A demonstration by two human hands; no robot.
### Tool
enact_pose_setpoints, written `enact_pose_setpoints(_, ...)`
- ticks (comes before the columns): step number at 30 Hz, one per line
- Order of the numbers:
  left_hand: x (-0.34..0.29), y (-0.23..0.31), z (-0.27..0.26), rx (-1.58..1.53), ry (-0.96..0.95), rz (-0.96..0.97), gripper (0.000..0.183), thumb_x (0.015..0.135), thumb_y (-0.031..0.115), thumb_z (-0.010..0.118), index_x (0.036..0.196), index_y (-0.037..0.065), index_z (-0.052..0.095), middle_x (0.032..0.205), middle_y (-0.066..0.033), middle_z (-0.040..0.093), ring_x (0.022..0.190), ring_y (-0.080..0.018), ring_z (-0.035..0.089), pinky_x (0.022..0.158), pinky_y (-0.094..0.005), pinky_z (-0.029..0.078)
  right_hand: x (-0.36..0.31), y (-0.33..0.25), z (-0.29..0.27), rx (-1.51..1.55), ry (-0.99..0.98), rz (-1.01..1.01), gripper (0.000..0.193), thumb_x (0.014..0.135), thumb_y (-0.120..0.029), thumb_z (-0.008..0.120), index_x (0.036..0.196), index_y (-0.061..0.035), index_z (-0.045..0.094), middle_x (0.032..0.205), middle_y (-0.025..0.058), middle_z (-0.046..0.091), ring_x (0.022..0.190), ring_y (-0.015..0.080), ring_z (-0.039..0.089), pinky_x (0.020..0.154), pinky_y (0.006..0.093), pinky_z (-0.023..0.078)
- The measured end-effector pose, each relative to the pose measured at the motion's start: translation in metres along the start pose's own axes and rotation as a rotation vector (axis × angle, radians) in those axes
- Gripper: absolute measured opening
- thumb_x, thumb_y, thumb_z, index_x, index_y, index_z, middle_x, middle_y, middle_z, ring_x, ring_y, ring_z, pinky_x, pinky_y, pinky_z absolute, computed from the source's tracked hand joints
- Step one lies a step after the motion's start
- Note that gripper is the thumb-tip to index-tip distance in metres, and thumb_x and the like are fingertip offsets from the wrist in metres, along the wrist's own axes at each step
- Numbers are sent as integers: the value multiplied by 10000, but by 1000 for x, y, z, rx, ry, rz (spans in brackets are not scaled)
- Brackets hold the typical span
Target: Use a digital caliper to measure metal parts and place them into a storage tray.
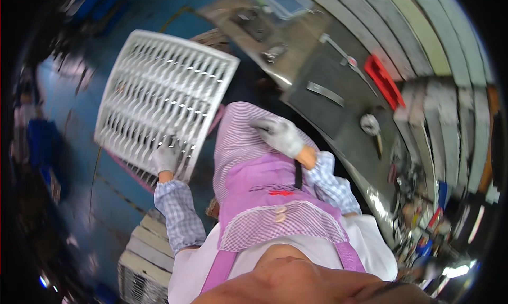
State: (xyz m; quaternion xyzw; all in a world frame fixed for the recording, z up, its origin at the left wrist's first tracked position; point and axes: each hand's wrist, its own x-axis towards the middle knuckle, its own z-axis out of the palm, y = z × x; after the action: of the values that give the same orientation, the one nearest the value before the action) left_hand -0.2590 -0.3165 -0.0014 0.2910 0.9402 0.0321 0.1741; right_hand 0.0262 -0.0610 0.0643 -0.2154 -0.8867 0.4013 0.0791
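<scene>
A large white slotted tray (159, 100) lies tilted to the left of my lap, with rows of shiny thin metal pieces in its slots. My left hand (166, 157), in a pale glove, is at the tray's near end. Its darkened fingertips bend together down among the slots, and whatever they pinch is too small to make out. Over my striped apron (238, 129) is my right hand (281, 136), also gloved, between the tray and the bench. Motion smears its grey fingertips, so I cannot see whether they hold anything.
On the workbench (365, 132) to the right lie a flat metal strip (325, 94), a caliper-like tool (349, 60), a red holder (383, 81) and a round gauge (370, 125). A clear plastic box (283, 1) sits farther back. Stacked pale trays (444, 129) line the right; more trays (148, 251) stand at lower left.
</scene>
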Motion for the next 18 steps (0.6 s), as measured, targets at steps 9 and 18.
enact_pose_setpoints(9,-38,294,31,-656,58,853,271,878,106,717,1149,116,722,1091,-138,722,934,-332,716,803,-411,585,-33,42,-99,-22,251,453,358,933,-415,703,1198,-185,774,1036,118,780,905,232,763,840,337,584)
enact_pose_setpoints(18,-27,365,27,-577,142,684,373,917,138,695,1288,141,656,1261,-144,658,1127,-350,645,953,-434,537,-35,103,-146,117,477,634,212,928,-368,722,1077,-251,819,959,49,782,858,202,758,773,312,568)
